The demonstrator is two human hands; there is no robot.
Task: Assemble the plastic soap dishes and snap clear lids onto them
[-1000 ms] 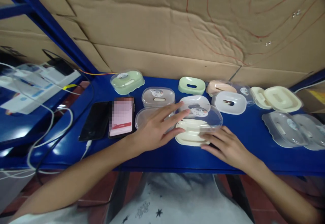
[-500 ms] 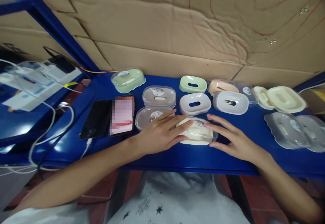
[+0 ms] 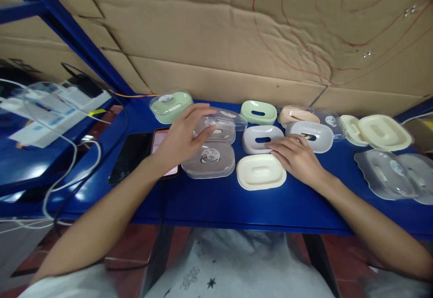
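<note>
My left hand (image 3: 186,135) holds a clear plastic lid (image 3: 233,116) by its left end, tilted above a lidded grey soap dish (image 3: 223,135). My right hand (image 3: 299,159) has its fingers curled onto the right front rim of a white slotted soap dish (image 3: 248,144); the thumb is hard to see. In front of that dish, a shallow cream soap dish base (image 3: 261,172) lies uncovered. Left of it sits another grey soap dish with a clear lid (image 3: 208,160). A second white slotted dish (image 3: 324,138) is just behind my right hand.
Along the back stand a lidded green dish (image 3: 172,104), an open green dish (image 3: 259,111) and a peach dish (image 3: 297,114). Cream pieces (image 3: 385,131) and lidded grey dishes (image 3: 382,174) are at the right. Phones (image 3: 130,158) and a cabled power strip (image 3: 54,117) occupy the left.
The clear lid has come off the cream base and moved up and left in my left hand. My right hand has shifted from the cream base to the white slotted dish behind it.
</note>
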